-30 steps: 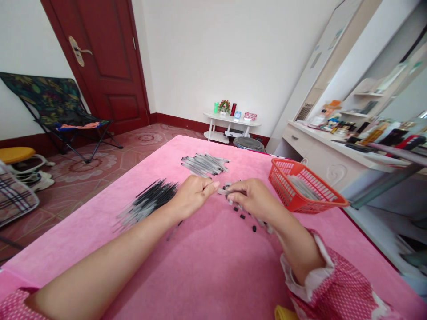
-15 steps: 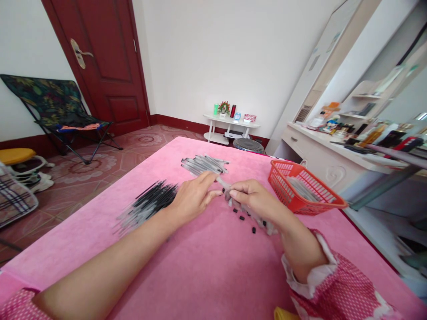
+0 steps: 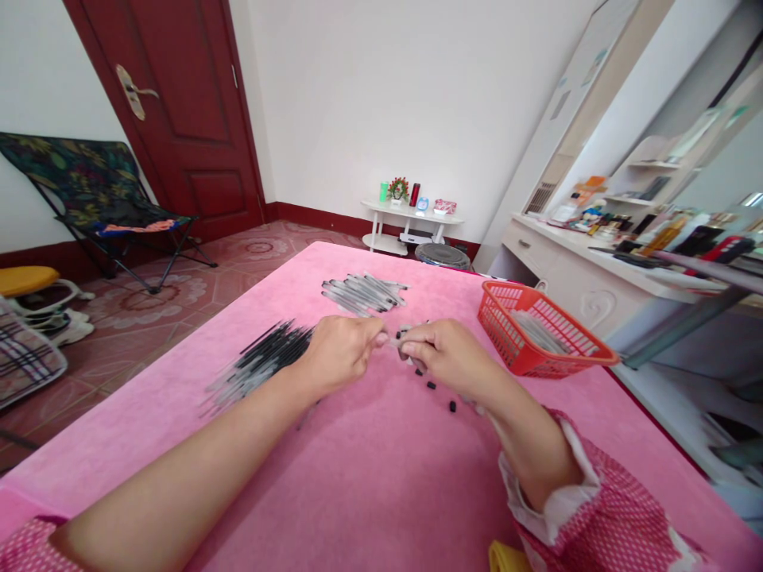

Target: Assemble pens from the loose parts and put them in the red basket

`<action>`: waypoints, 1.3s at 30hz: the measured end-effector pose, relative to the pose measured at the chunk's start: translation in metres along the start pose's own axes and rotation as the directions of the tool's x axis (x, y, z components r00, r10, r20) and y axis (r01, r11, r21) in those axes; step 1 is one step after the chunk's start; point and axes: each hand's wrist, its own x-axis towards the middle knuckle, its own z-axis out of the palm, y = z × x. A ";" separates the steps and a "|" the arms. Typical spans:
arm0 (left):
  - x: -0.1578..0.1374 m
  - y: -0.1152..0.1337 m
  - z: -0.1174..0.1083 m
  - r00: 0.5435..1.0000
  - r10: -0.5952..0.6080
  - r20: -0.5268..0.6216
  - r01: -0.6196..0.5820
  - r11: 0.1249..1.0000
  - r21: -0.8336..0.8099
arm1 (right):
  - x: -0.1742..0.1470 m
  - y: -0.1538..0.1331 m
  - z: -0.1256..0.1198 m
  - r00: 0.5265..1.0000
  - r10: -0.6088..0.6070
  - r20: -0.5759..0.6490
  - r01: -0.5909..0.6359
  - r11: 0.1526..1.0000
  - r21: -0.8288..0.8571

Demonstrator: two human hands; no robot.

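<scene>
Over the middle of the pink-covered table (image 3: 381,477), my left hand (image 3: 342,353) and my right hand (image 3: 444,353) nearly meet, both with fingers pinched closed. Between their fingertips shows a small whitish, translucent pen part (image 3: 393,342), mostly hidden by the fingers. Left of my left hand lies a pile of thin black-and-clear pen refills (image 3: 262,365). Beyond the hands is a heap of grey translucent pens or pen barrels (image 3: 363,292) with dark ends. Several small black plugs (image 3: 452,406) lie beside and below my right hand, with clear pieces partly hidden behind it.
An orange-red plastic basket (image 3: 536,361) holding translucent sticks stands at the table's right. Past the far edge are a round dark-topped stool (image 3: 442,255) and a low white stand (image 3: 411,213). A cluttered dresser (image 3: 625,270) is on the right, a folding chair (image 3: 113,191) on the left.
My left hand has turned, its fingers curling into a tighter pinch. The pale piece between the hands now shows less. My right hand stays nearly in place.
</scene>
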 end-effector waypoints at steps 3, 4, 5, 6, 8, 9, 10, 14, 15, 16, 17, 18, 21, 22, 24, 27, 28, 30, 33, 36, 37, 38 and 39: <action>0.006 -0.007 -0.002 0.957 -0.254 0.140 0.290 0.864 -0.412 | -0.002 -0.001 -0.007 0.980 -0.051 -0.193 -0.015 0.945 -0.326; 0.008 -0.011 -0.002 0.915 -0.319 0.247 0.403 0.719 -0.566 | -0.003 0.003 -0.012 0.963 -0.078 -0.260 -0.026 0.926 -0.377; 0.009 -0.017 -0.003 0.863 -0.346 0.369 0.504 0.531 -0.681 | -0.005 0.008 -0.019 0.935 -0.095 -0.341 -0.053 0.916 -0.399; 0.011 -0.022 -0.003 0.812 -0.335 0.479 0.577 0.332 -0.746 | -0.006 0.015 -0.026 0.891 -0.093 -0.444 -0.102 0.913 -0.395; 0.012 -0.029 -0.002 0.754 -0.270 0.598 0.625 0.016 -0.781 | -0.012 0.035 -0.044 0.738 -0.018 -0.675 -0.275 0.905 -0.325; 0.013 -0.030 -0.001 0.751 -0.255 0.609 0.611 -0.081 -0.788 | -0.015 0.046 -0.054 0.651 0.037 -0.758 -0.371 0.887 -0.275; 0.013 -0.030 0.001 0.757 -0.260 0.599 0.584 -0.143 -0.799 | -0.019 0.057 -0.062 0.573 0.095 -0.814 -0.465 0.856 -0.227; 0.012 -0.023 0.008 0.763 -0.331 0.556 0.507 -0.228 -0.831 | -0.036 0.100 -0.086 0.377 0.293 -0.878 -0.749 0.654 -0.103; 0.011 -0.022 0.010 0.767 -0.337 0.547 0.495 -0.232 -0.837 | -0.039 0.107 -0.089 0.362 0.333 -0.870 -0.790 0.605 -0.097; 0.011 -0.020 0.012 0.774 -0.337 0.536 0.486 -0.228 -0.844 | -0.041 0.113 -0.090 0.362 0.369 -0.856 -0.818 0.566 -0.102; 0.010 -0.018 0.013 0.782 -0.333 0.526 0.482 -0.212 -0.850 | -0.041 0.116 -0.090 0.368 0.394 -0.842 -0.832 0.544 -0.110; 0.009 -0.017 0.015 0.792 -0.323 0.518 0.483 -0.187 -0.855 | -0.040 0.116 -0.089 0.379 0.397 -0.836 -0.831 0.544 -0.119; 0.007 -0.010 0.019 0.811 -0.265 0.521 0.513 -0.106 -0.852 | -0.028 0.098 -0.077 0.474 0.295 -0.830 -0.686 0.714 -0.137; 0.006 -0.007 0.021 0.815 -0.241 0.527 0.523 -0.084 -0.848 | -0.023 0.087 -0.071 0.541 0.254 -0.802 -0.573 0.809 -0.130; 0.004 -0.001 0.023 0.828 -0.189 0.528 0.529 -0.046 -0.847 | -0.012 0.061 -0.053 0.788 0.189 -0.586 -0.239 0.971 -0.007; 0.002 0.008 0.024 0.859 -0.121 0.497 0.502 0.019 -0.864 | -0.001 0.026 -0.020 0.992 0.031 -0.125 0.003 0.964 0.265; 0.001 0.010 0.025 0.869 -0.105 0.483 0.489 0.038 -0.871 | 0.001 0.018 -0.010 0.999 -0.019 -0.035 0.029 0.949 0.315; -0.001 0.015 0.026 0.877 -0.089 0.473 0.479 0.066 -0.875 | 0.003 0.011 0.005 0.997 -0.061 0.046 0.038 0.917 0.397; -0.003 0.019 0.031 0.823 -0.152 0.547 0.565 0.113 -0.818 | 0.003 0.018 0.007 0.999 -0.005 0.049 -0.013 0.930 0.368; -0.005 0.015 0.038 0.710 -0.263 0.653 0.704 0.273 -0.656 | 0.001 0.036 -0.009 0.993 0.097 -0.071 -0.090 0.991 0.099; -0.006 0.011 0.039 0.681 -0.285 0.675 0.729 0.354 -0.586 | 0.000 0.042 -0.016 0.984 0.137 -0.117 -0.141 0.990 -0.026; -0.006 0.006 0.038 0.659 -0.299 0.691 0.738 0.439 -0.513 | -0.001 0.047 -0.022 0.972 0.178 -0.150 -0.200 0.969 -0.145; -0.006 0.001 0.036 0.645 -0.315 0.697 0.730 0.523 -0.439 | -0.003 0.052 -0.028 0.959 0.217 -0.180 -0.258 0.935 -0.246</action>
